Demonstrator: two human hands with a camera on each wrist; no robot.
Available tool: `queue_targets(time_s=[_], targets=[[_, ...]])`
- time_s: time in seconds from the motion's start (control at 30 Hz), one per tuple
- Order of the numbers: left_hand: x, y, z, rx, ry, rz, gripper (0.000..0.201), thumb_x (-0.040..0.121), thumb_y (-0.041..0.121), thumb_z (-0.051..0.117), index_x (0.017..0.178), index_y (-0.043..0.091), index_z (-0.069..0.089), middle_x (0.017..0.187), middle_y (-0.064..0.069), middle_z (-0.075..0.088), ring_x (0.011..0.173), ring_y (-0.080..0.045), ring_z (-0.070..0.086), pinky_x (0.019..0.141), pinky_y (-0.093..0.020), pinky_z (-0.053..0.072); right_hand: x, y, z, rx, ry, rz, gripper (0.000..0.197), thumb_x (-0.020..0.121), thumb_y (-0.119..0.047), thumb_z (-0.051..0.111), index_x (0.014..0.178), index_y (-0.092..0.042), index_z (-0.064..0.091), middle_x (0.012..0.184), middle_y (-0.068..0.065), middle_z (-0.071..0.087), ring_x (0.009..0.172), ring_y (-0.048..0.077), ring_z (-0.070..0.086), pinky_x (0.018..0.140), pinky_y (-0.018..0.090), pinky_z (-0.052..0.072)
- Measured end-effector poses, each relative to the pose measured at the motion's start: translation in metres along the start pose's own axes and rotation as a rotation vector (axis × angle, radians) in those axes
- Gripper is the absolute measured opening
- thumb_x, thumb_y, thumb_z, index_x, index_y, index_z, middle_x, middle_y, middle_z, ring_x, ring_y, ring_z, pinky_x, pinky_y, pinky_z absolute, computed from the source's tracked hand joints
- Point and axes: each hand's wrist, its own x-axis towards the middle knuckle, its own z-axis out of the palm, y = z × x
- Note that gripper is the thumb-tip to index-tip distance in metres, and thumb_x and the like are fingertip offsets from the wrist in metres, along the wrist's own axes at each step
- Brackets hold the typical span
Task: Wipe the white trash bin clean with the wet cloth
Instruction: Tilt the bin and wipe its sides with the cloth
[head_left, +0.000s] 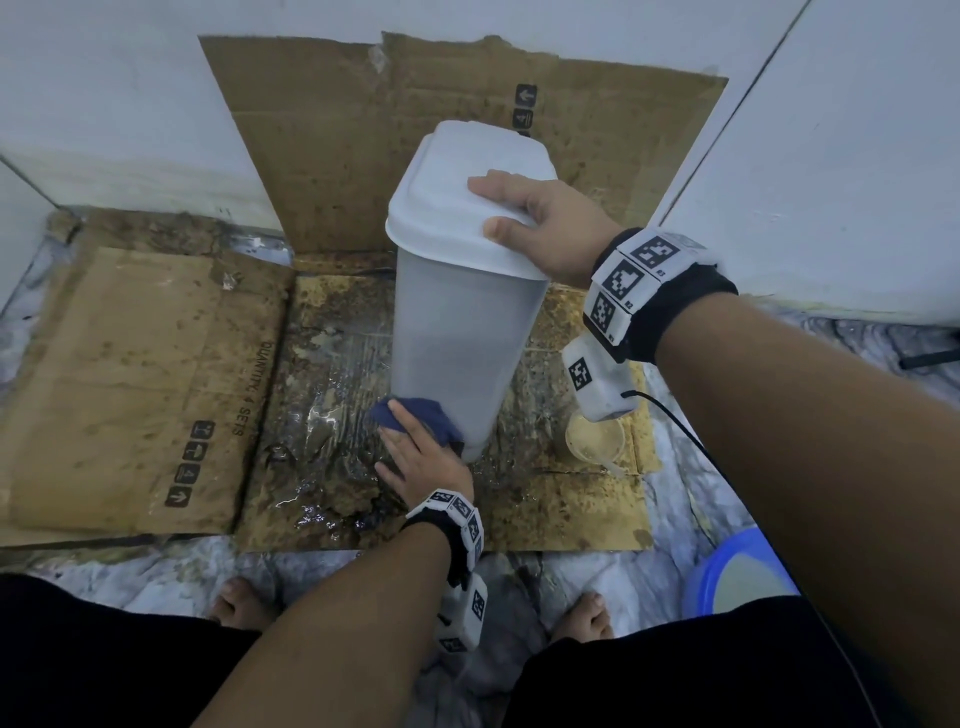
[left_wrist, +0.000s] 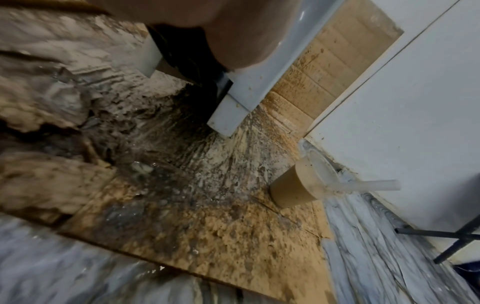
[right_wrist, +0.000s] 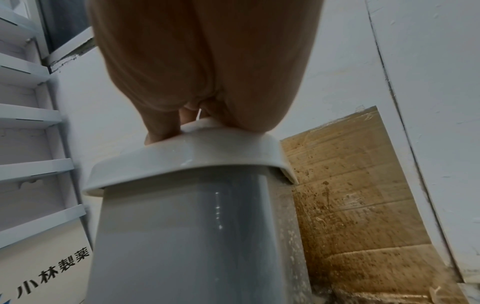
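The white trash bin stands on soaked, stained cardboard, leaning slightly, with its white lid closed. My right hand rests on top of the lid at its right edge, fingers laid flat across it; the right wrist view shows the right hand pressing on the lid above the bin's grey-white wall. My left hand presses a dark blue wet cloth against the bin's lower front side with straight fingers. In the left wrist view the bin's foot shows beside the cloth.
A plastic cup of brown liquid with a straw stands just right of the bin's base. A blue basin sits at the lower right. Cardboard covers the floor and back wall. My bare feet are on the marble floor.
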Motion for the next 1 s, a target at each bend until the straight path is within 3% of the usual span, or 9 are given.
queue_targets(time_s=[0.1,0.2,0.27,0.33,0.5,0.77,0.87,1.0], targets=[[0.007,-0.012,-0.003,-0.121,-0.006,0.022,0.076,0.095,0.008,0.044,0.152,0.012,-0.006,0.155,-0.028,0.014,0.143,-0.042,0.021,0.111,-0.050,0.027,-0.003,-0.001,0.002,-0.006,-0.004,0.001,0.048,0.099,-0.031,0.047,0.145,-0.028,0.037,0.157,-0.003,0.025,0.145,0.014,0.023,0.111,0.022,0.013],[0.015,-0.022,-0.015,-0.203,-0.119,-0.058,0.073,0.096,0.004,0.041,0.153,0.016,-0.004,0.158,-0.021,0.011,0.136,-0.041,0.035,0.098,-0.041,0.041,-0.005,-0.002,0.004,0.005,0.000,0.015,0.048,0.099,-0.031,0.047,0.146,-0.029,0.037,0.158,-0.004,0.024,0.145,0.014,0.022,0.112,0.023,0.012],[0.021,-0.028,-0.022,-0.178,-0.201,-0.115,0.071,0.097,0.006,0.040,0.154,0.018,-0.001,0.157,-0.018,0.020,0.127,-0.040,0.046,0.094,-0.040,0.043,-0.008,-0.003,0.005,0.010,-0.001,0.018,0.048,0.099,-0.031,0.048,0.146,-0.029,0.036,0.158,-0.004,0.024,0.145,0.014,0.021,0.113,0.024,0.012],[0.027,-0.035,-0.029,-0.176,-0.241,-0.153,0.070,0.096,0.005,0.041,0.154,0.022,0.005,0.152,-0.017,0.033,0.124,-0.037,0.049,0.099,-0.041,0.042,-0.011,-0.005,0.008,0.008,0.000,0.018,0.049,0.099,-0.030,0.047,0.146,-0.030,0.036,0.158,-0.004,0.023,0.145,0.014,0.021,0.115,0.026,0.010],[0.030,-0.052,-0.056,-0.230,-0.127,-0.209,0.066,0.091,0.002,0.047,0.151,0.018,0.025,0.129,-0.024,0.056,0.114,-0.041,0.056,0.095,-0.045,0.047,-0.020,-0.010,0.017,0.000,0.006,0.014,0.049,0.099,-0.030,0.047,0.146,-0.030,0.035,0.158,-0.003,0.022,0.147,0.015,0.014,0.120,0.047,0.006],[0.040,-0.033,-0.130,-0.571,0.047,-0.073,0.054,0.087,0.012,0.060,0.140,0.016,0.048,0.122,-0.013,0.064,0.112,-0.032,0.060,0.092,-0.037,0.046,-0.059,-0.021,0.047,-0.030,0.021,-0.001,0.051,0.099,-0.028,0.047,0.148,-0.030,0.032,0.160,-0.001,0.018,0.148,0.018,0.008,0.118,0.047,-0.005],[0.042,-0.017,-0.156,-0.725,0.059,-0.018,0.062,0.087,0.009,0.063,0.144,0.016,0.040,0.131,-0.010,0.058,0.117,-0.028,0.057,0.095,-0.036,0.046,-0.077,-0.024,0.067,-0.030,0.015,-0.007,0.053,0.098,-0.026,0.048,0.148,-0.031,0.032,0.160,-0.002,0.016,0.149,0.019,0.005,0.117,0.047,-0.007],[0.036,0.003,-0.190,-0.877,0.064,0.031,0.074,0.087,0.008,0.066,0.148,0.024,0.028,0.147,-0.004,0.043,0.128,-0.025,0.048,0.103,-0.044,0.045,-0.097,-0.030,0.086,-0.016,-0.005,0.010,0.055,0.097,-0.023,0.050,0.148,-0.032,0.031,0.161,-0.002,0.014,0.149,0.018,0.003,0.116,0.046,-0.009]])
